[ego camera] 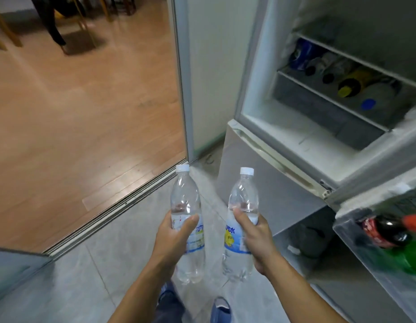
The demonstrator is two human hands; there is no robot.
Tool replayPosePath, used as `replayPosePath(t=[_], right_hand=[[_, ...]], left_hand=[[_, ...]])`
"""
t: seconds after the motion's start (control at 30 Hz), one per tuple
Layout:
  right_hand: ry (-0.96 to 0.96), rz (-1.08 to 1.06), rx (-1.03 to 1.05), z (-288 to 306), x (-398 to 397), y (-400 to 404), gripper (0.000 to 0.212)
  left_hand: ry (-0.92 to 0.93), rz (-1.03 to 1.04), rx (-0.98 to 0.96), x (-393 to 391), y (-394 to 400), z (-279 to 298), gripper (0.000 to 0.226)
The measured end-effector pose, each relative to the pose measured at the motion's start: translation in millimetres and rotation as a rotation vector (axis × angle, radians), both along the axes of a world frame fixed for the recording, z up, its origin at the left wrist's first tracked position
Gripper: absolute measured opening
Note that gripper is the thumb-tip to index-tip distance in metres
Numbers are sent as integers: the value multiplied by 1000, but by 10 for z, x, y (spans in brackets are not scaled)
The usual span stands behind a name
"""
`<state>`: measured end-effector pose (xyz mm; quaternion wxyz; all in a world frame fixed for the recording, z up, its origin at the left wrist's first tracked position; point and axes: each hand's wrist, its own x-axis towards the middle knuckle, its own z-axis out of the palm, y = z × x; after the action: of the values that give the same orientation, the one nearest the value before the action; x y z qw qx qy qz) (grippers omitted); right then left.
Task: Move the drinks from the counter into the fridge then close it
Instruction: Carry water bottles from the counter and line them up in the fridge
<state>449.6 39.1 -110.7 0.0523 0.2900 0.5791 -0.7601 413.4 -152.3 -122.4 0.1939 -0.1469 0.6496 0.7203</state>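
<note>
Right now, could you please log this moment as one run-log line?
left hand: holds left bottle | right hand: holds right bottle | fridge: open | bottles: upright, not yet inside

We see a wood floor (74,117) far beyond the fingers to the left, chair legs (6,26) at its far end. Grey tiles (104,259) lie below the fingers, shoes (222,306) nearer us than them.

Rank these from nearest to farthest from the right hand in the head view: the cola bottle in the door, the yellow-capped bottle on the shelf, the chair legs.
1. Cola bottle, door rack, right.
2. Yellow-capped bottle, fridge shelf, upper right.
3. Chair legs, far room, upper left.
</note>
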Motion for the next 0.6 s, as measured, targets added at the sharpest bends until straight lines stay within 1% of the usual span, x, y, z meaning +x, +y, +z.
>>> replayPosePath(t=[0.17, 0.23, 0.3, 0.37, 0.43, 0.5, 0.6], right_hand=[[-16, -230, 13, 108, -541, 33, 55], [2, -319, 18, 225, -739, 28, 47], [16, -375, 29, 350, -941, 57, 32], [25, -424, 51, 454, -1105, 112, 27], [53, -461, 61, 549, -1238, 201, 31], [86, -497, 77, 655, -1349, 317, 40], [138, -566, 127, 806, -1518, 552, 49]], left_hand=[[20, -178, 56, -918, 156, 49, 38], [33, -290, 87, -1276, 240, 172, 40], [57, -385, 109, -1620, 367, 320, 44], [100, -447, 104, -1909, 535, 457, 45], [125, -489, 130, -2149, 733, 594, 43], [141, -548, 169, -2344, 951, 727, 38], [138, -608, 267, -2615, 1298, 897, 30]])
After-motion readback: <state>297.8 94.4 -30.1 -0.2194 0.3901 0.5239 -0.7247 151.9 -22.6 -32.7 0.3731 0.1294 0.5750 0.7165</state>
